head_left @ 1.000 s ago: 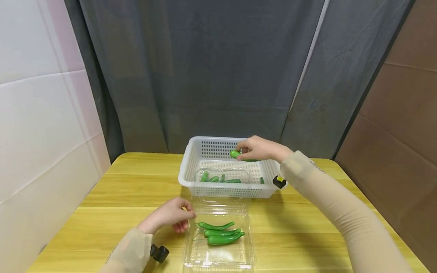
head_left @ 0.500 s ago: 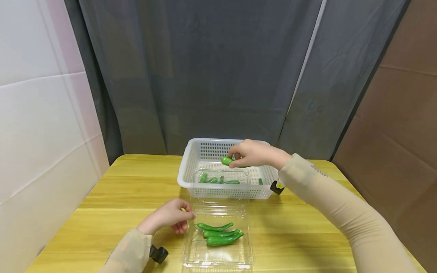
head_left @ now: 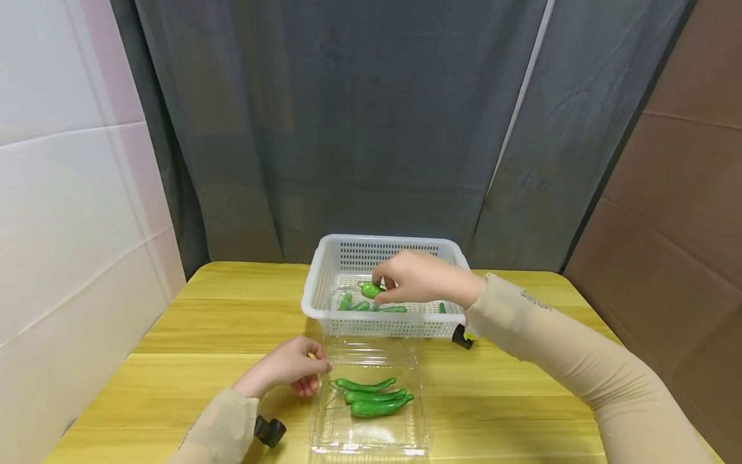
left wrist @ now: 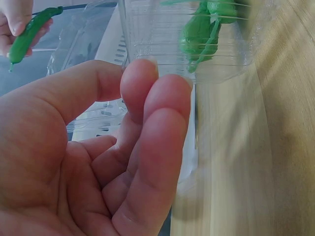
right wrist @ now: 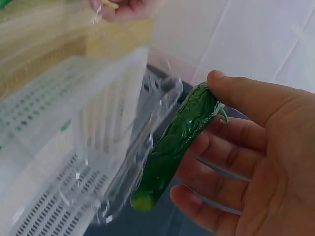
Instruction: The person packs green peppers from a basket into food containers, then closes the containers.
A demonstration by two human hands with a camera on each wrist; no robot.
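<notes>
Right hand (head_left: 420, 278) pinches one green pepper (head_left: 371, 289) between thumb and fingers, over the white basket (head_left: 324, 270). Left hand (head_left: 286, 370) pinches the near-left edge of the clear clamshell tray (head_left: 371, 435) — three peppers (head_left: 373, 396) lie inside. Several remain in the basket; transfer judged partway done.

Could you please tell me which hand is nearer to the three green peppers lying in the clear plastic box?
Left. The left hand rests at the clear plastic box beside the three peppers; the right hand is over the white basket, holding another pepper.
</notes>
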